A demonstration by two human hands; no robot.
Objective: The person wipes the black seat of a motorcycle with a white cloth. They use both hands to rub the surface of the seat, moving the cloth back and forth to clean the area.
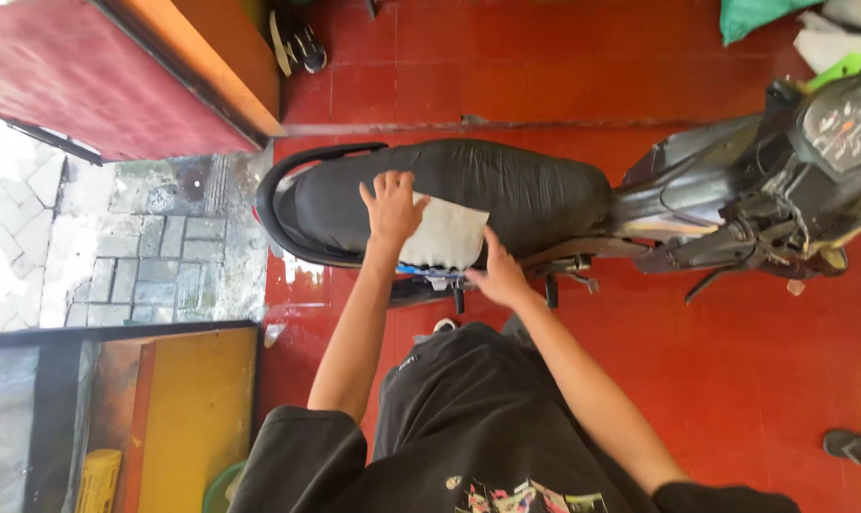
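Head view: the left hand [392, 204] lies open and flat on a white cloth [446, 235] spread across the black motorcycle seat [506, 190]. At four o'clock of the cloth, the right hand [500, 276] pinches its lower edge. This looks like wiping the seat; the next stroke needs steady pressure. No labels readable.

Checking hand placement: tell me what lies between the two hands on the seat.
The head view shows a white cloth on the black seat, between left hand and right hand.

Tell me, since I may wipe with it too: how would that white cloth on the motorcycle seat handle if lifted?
The white cloth would probably flop: it drapes over the curved black seat. It looks thin, so likely light. Pushed under the left hand, it would probably slide and bunch.
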